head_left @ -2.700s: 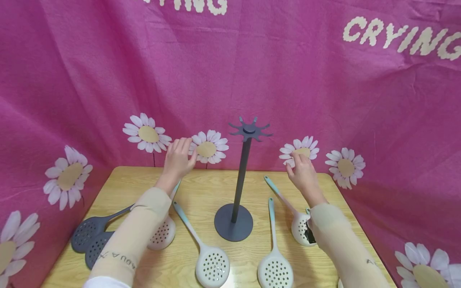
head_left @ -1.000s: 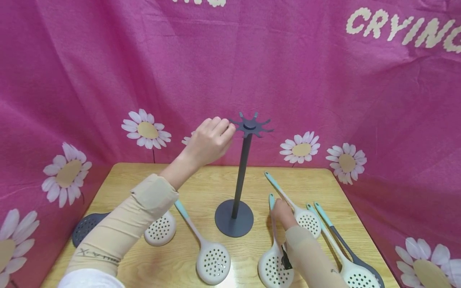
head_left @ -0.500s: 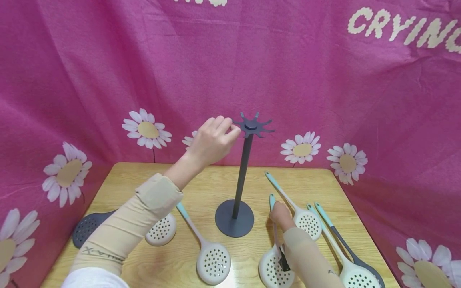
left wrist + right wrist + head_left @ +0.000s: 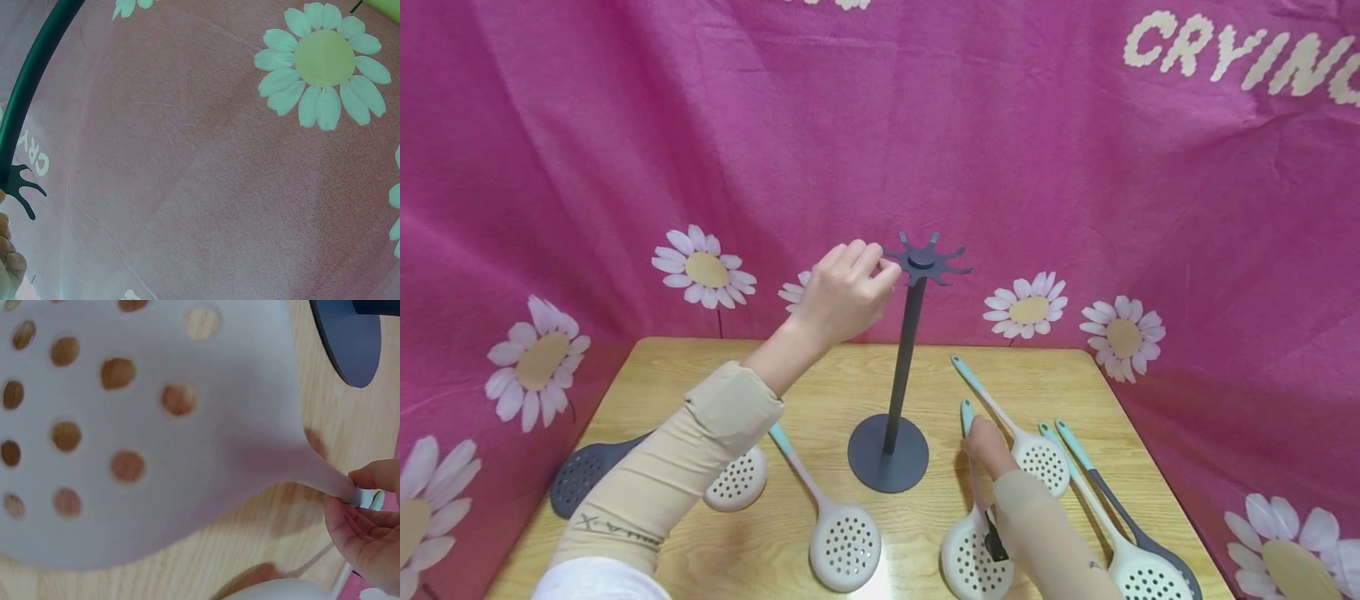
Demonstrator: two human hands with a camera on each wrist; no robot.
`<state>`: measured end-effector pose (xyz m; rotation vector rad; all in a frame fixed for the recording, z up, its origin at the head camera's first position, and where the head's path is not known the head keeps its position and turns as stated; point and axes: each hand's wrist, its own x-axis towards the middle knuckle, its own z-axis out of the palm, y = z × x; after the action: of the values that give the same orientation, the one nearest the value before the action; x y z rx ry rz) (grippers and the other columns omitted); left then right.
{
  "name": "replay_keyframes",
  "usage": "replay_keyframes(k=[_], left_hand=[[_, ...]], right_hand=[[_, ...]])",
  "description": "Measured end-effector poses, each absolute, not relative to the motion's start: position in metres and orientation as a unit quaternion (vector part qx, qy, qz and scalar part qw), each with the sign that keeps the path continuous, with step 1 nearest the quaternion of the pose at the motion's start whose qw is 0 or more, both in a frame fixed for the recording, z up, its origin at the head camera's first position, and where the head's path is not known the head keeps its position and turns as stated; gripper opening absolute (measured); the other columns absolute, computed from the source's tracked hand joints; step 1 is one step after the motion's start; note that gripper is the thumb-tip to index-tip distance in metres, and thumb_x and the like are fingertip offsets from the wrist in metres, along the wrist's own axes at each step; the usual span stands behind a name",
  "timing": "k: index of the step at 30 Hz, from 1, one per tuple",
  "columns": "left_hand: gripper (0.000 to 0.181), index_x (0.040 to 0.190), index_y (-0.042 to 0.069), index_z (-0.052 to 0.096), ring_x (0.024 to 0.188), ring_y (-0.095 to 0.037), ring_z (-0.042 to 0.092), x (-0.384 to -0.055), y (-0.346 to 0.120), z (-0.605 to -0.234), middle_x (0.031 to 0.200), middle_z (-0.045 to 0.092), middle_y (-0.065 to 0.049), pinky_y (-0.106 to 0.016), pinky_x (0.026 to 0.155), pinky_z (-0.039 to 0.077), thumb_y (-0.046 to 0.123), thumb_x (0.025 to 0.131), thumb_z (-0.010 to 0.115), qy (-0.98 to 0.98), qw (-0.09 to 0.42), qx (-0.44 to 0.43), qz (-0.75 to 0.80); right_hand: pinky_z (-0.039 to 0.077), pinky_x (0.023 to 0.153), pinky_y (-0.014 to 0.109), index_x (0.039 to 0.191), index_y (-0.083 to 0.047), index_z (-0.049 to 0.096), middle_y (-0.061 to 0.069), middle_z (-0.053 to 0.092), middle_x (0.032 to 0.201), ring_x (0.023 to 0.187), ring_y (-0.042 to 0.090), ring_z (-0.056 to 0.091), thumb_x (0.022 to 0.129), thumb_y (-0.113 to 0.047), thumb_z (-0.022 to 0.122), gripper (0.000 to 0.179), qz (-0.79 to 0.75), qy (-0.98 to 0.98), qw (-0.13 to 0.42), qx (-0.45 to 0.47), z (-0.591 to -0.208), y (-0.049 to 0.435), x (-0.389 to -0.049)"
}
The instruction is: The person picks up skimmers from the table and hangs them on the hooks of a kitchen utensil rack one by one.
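Observation:
A dark grey utensil stand (image 4: 904, 367) rises from a round base, with a ring of hooks on top. My left hand (image 4: 848, 287) has its fingers curled at the left hooks of that stand and pinches one; its fingertips are partly hidden. In the left wrist view, the left hand (image 4: 9, 259) shows only at the edge, beside the hooks (image 4: 24, 190). My right hand (image 4: 988, 444) pinches the handle of a pale skimmer (image 4: 976, 557) with a turquoise end. The right wrist view shows thumb and fingers of the right hand (image 4: 369, 528) around the handle of the skimmer (image 4: 206, 412).
Another pale skimmer (image 4: 845, 548) lies left of the stand's base. A partly covered pale one (image 4: 737, 479) and a dark skimmer (image 4: 580, 477) lie under the left arm. Several more, including a pale one (image 4: 1042, 465), lie at right on the wooden table (image 4: 820, 375).
From above the table's left side, my left hand has moved right to the stand's hooks. My right hand has come down from the back right and taken the skimmer's handle. Lately both stay nearly still.

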<state>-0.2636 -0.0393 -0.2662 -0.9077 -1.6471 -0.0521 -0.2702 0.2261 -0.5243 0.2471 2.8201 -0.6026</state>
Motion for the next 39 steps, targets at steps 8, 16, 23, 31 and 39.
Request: replay_keyframes(k=[8, 16, 23, 31, 39], left_hand=[[0.006, 0.07, 0.002, 0.052, 0.056, -0.022, 0.042, -0.264, -0.039, -0.267, 0.066, 0.048, -0.009, -0.029, 0.047, 0.035, 0.003, 0.076, 0.053, -0.708, 0.588, -0.39, -0.037], [0.007, 0.069, 0.002, 0.051, 0.056, -0.022, 0.043, -0.264, -0.038, -0.266, 0.066, 0.048, -0.009, -0.03, 0.048, 0.035, 0.003, 0.076, 0.053, -0.711, 0.585, -0.388, -0.048], [0.006, 0.069, 0.002, 0.051, 0.057, -0.023, 0.043, -0.265, -0.037, -0.268, 0.067, 0.048, -0.009, -0.029, 0.048, 0.036, 0.003, 0.075, 0.054, -0.715, 0.578, -0.389, -0.054], [0.007, 0.069, 0.002, 0.052, 0.057, -0.022, 0.044, -0.264, -0.037, -0.268, 0.066, 0.048, -0.009, -0.029, 0.047, 0.036, 0.004, 0.076, 0.055, -0.715, 0.577, -0.39, -0.06], [0.007, 0.069, 0.003, 0.052, 0.057, -0.022, 0.043, -0.265, -0.037, -0.269, 0.066, 0.047, -0.009, -0.029, 0.047, 0.035, 0.003, 0.076, 0.054, -0.713, 0.582, -0.387, -0.062]], right_hand=[[0.047, 0.056, 0.034, 0.084, 0.007, 0.052, 0.012, 0.05, 0.069, 0.062, 0.025, 0.051, 0.084, -0.01, 0.056, 0.018, -0.206, 0.975, 0.06, 0.05, -0.508, 0.226, -0.272], [0.049, 0.067, 0.042, 0.11, 0.015, 0.049, 0.02, 0.059, 0.078, 0.071, 0.03, 0.057, 0.08, -0.005, 0.058, 0.037, -0.254, 0.967, 0.006, 0.001, -0.476, 0.227, -0.277], [0.052, 0.06, 0.035, 0.126, 0.013, 0.037, 0.026, 0.061, 0.089, 0.07, 0.029, 0.062, 0.083, 0.0, 0.052, 0.047, -0.317, 0.948, -0.013, -0.014, -0.445, 0.233, -0.28], [0.052, 0.066, 0.044, 0.125, 0.007, 0.04, 0.027, 0.059, 0.091, 0.076, 0.038, 0.063, 0.082, 0.006, 0.053, 0.045, -0.386, 0.907, -0.159, -0.058, -0.409, 0.229, -0.277], [0.052, 0.071, 0.045, 0.127, 0.004, 0.043, 0.026, 0.06, 0.096, 0.084, 0.038, 0.062, 0.082, 0.009, 0.057, 0.047, -0.419, 0.861, -0.271, -0.101, -0.38, 0.218, -0.268]])
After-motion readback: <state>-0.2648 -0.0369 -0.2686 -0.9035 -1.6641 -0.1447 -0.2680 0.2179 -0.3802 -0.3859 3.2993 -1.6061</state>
